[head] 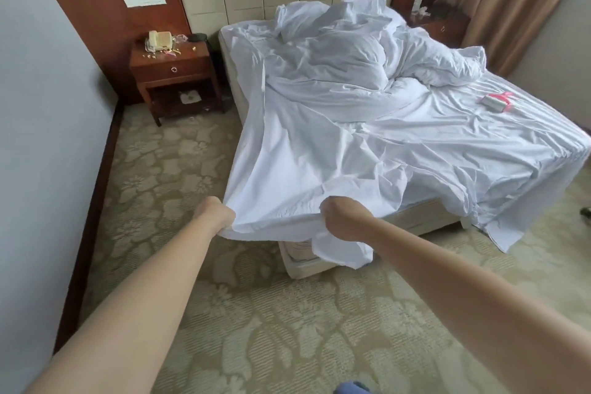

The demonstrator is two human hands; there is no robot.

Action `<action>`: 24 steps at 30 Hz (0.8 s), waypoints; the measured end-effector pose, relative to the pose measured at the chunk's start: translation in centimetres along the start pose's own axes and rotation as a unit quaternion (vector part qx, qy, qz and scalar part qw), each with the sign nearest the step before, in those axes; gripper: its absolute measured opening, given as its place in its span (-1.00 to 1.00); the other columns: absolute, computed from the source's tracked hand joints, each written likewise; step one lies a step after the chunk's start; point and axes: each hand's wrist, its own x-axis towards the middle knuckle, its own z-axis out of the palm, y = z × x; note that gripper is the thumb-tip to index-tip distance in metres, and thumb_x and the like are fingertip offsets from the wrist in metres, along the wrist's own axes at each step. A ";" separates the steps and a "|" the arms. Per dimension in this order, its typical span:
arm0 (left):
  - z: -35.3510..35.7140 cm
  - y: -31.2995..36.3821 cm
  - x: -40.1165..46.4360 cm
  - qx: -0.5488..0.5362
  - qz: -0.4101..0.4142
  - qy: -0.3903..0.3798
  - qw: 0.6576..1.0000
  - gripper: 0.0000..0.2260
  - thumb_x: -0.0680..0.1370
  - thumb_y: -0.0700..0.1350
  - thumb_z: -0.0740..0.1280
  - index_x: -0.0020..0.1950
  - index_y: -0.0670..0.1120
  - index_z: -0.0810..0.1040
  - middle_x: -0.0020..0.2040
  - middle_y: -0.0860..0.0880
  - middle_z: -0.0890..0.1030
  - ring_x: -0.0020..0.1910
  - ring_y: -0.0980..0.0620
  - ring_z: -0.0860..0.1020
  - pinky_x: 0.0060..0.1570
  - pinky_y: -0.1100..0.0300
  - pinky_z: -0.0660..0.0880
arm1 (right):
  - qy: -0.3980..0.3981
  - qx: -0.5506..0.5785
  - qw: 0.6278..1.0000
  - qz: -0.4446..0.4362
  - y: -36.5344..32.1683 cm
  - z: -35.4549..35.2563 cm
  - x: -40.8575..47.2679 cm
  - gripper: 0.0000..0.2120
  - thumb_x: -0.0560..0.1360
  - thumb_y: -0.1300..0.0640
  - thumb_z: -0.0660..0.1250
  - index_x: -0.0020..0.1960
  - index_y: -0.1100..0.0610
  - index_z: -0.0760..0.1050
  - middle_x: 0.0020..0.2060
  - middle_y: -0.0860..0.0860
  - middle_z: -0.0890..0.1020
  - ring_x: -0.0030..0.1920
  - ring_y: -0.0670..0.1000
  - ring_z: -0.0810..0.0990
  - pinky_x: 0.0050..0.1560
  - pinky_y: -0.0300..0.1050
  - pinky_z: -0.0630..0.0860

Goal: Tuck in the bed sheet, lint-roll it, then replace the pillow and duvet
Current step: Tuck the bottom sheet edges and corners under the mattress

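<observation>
Both of my hands are clenched on the hem of the bed sheet (pixel 319 150), arms stretched out ahead of me: my left hand (pixel 215 215) bunches the cloth at the loose corner, and my right hand (pixel 339 217) grips the same hem a little further along, with a flap of sheet hanging below it. From the head view, I stand off the near left corner of the bed (pixel 425 221), and the sheet runs away from my fists up and to the right, its long axis following the mattress toward the headboard. It is lifted clear of the mattress corner, so the bed base shows beneath, and along the foot edge it spills onto the carpet at the right.

The duvet (pixel 345 73) and pillow (pixel 300 21) lie heaped at the head end, well apart from my hands. The lint roller (pixel 495 100) rests on the sheet near the right edge, closer to my right arm but out of reach from here.

I judge I am at the first step, pulling the sheet taut. The tuck turns on this: the mattress edge lies just below and beyond my fists, so the hem must go down and under, toward the bed.

On the far left stands a nightstand (pixel 174 69) with a telephone (pixel 159 40).
</observation>
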 end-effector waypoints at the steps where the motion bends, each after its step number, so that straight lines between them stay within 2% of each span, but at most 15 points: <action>1: -0.3 -0.9 0.5 0.011 -0.001 -0.004 1.000 -0.66 0.51 -0.33 0.18 0.29 -0.30 0.36 0.13 -0.22 0.46 0.07 -0.18 0.50 -0.08 0.08 0.47 | -0.021 0.083 0.996 0.013 -1.1 0.4 0.4 -0.75 0.51 0.34 0.07 -0.27 0.16 0.40 -0.22 0.06 0.44 -0.10 0.09 0.43 -0.32 -0.18 0.30; 4: -1.1 -2.9 2.2 0.039 0.005 -0.014 0.999 -0.66 0.52 -0.31 0.17 0.30 -0.30 0.36 0.09 -0.21 0.48 -0.02 -0.16 0.48 -0.04 0.07 0.49 | -0.028 0.271 0.960 0.071 -4.5 1.4 1.8 -0.72 0.56 0.30 0.05 0.00 0.16 0.54 -0.14 0.05 0.49 -0.11 0.06 0.44 -0.15 -0.17 0.37; 5: -1.4 -3.2 2.8 0.046 0.006 -0.018 0.999 -0.67 0.52 -0.30 0.16 0.28 -0.29 0.37 0.03 -0.20 0.48 -0.07 -0.15 0.48 -0.06 0.08 0.48 | -0.037 0.323 0.941 0.095 -5.3 1.7 2.2 -0.75 0.57 0.26 0.07 0.00 0.11 0.52 -0.12 0.06 0.51 -0.13 0.07 0.47 -0.11 -0.15 0.41; 7: -1.8 -3.4 3.7 0.067 0.015 -0.030 0.997 -0.71 0.52 -0.31 0.14 0.24 -0.27 0.38 -0.14 -0.15 0.44 -0.19 -0.10 0.47 -0.17 0.12 0.48 | -0.115 0.381 0.908 0.131 -6.9 1.8 2.6 -0.79 0.57 0.00 0.17 0.06 0.08 0.50 0.00 0.08 0.56 -0.04 0.11 0.54 0.07 -0.08 0.45; 9: -2.5 -3.4 4.3 0.090 0.029 -0.048 0.994 -0.73 0.53 -0.32 0.11 0.23 -0.27 0.36 -0.20 -0.14 0.40 -0.29 -0.05 0.43 -0.30 0.17 0.44 | -0.232 0.348 0.897 0.145 -7.8 1.7 3.1 -0.43 0.42 -0.34 0.26 0.22 0.06 0.46 0.14 0.06 0.56 0.14 0.13 0.54 0.26 0.01 0.41; 10: -2.9 -3.4 4.5 0.101 0.037 -0.054 0.993 -0.73 0.55 -0.32 0.10 0.24 -0.28 0.35 -0.20 -0.13 0.39 -0.32 -0.03 0.42 -0.36 0.19 0.40 | -0.286 0.303 0.899 0.134 -8.1 1.8 3.4 -0.34 0.34 -0.41 0.30 0.21 0.07 0.46 0.12 0.05 0.57 0.15 0.12 0.55 0.28 0.02 0.40; 13: -4.7 -4.0 5.0 0.159 0.055 -0.091 0.981 -0.72 0.57 -0.31 0.08 0.27 -0.29 0.36 -0.21 -0.13 0.39 -0.32 -0.02 0.42 -0.40 0.20 0.36 | -0.357 0.174 0.913 0.091 -10.5 2.5 3.7 -0.58 0.40 -0.28 0.35 -0.05 0.08 0.44 -0.15 0.01 0.56 -0.05 0.08 0.58 0.14 -0.04 0.46; 17: -7.3 -6.0 5.6 0.252 0.061 -0.129 0.957 -0.73 0.59 -0.29 0.09 0.28 -0.23 0.34 -0.27 -0.08 0.32 -0.39 0.05 0.29 -0.41 0.25 0.23 | -0.359 0.116 0.920 0.107 -14.3 4.4 3.5 -0.60 0.48 -0.11 0.36 0.13 0.13 0.37 -0.14 0.04 0.54 -0.16 0.07 0.57 -0.09 -0.11 0.50; 19: -8.5 -7.4 5.2 0.283 0.064 -0.165 0.943 -0.63 0.60 -0.28 0.07 0.42 -0.28 0.25 -0.28 -0.08 0.30 -0.43 0.06 0.24 -0.43 0.25 0.21 | -0.339 0.098 0.928 0.116 -16.0 4.7 3.0 -0.60 0.48 -0.10 0.34 0.15 0.14 0.37 -0.07 0.06 0.56 -0.16 0.07 0.57 -0.20 -0.17 0.48; 21: -9.5 -8.5 4.7 0.287 0.084 -0.190 0.935 -0.58 0.64 -0.27 0.03 0.50 -0.31 0.10 -0.12 -0.16 0.40 -0.37 0.02 0.37 -0.38 0.24 0.34 | -0.309 0.107 0.935 0.138 -17.4 5.1 2.5 -0.59 0.49 -0.10 0.32 0.19 0.15 0.38 0.03 0.10 0.57 -0.12 0.10 0.58 -0.17 -0.15 0.49; 22: -10.0 -9.1 4.3 0.290 0.094 -0.196 0.932 -0.57 0.65 -0.27 0.02 0.51 -0.32 0.05 0.06 -0.24 0.44 -0.22 -0.05 0.50 -0.25 0.20 0.45 | -0.296 0.121 0.936 0.150 -18.1 5.4 2.1 -0.57 0.49 -0.09 0.31 0.22 0.16 0.38 0.08 0.12 0.57 -0.07 0.12 0.59 -0.10 -0.12 0.51; 23: -10.4 -9.8 3.9 0.300 0.105 -0.196 0.928 -0.57 0.66 -0.26 0.01 0.51 -0.33 0.03 0.26 -0.29 0.40 0.02 -0.11 0.54 -0.05 0.15 0.49 | -0.287 0.139 0.933 0.164 -19.0 5.9 1.6 -0.55 0.49 -0.08 0.32 0.25 0.17 0.37 0.10 0.13 0.56 -0.02 0.14 0.59 -0.04 -0.08 0.53; 24: -10.8 -10.7 3.4 0.311 0.115 -0.191 0.924 -0.57 0.66 -0.25 0.01 0.51 -0.33 0.03 0.37 -0.30 0.33 0.19 -0.14 0.50 0.10 0.14 0.47 | -0.282 0.158 0.929 0.180 -19.9 6.4 0.9 -0.55 0.49 -0.07 0.33 0.26 0.16 0.36 0.08 0.12 0.55 -0.02 0.14 0.58 -0.02 -0.07 0.53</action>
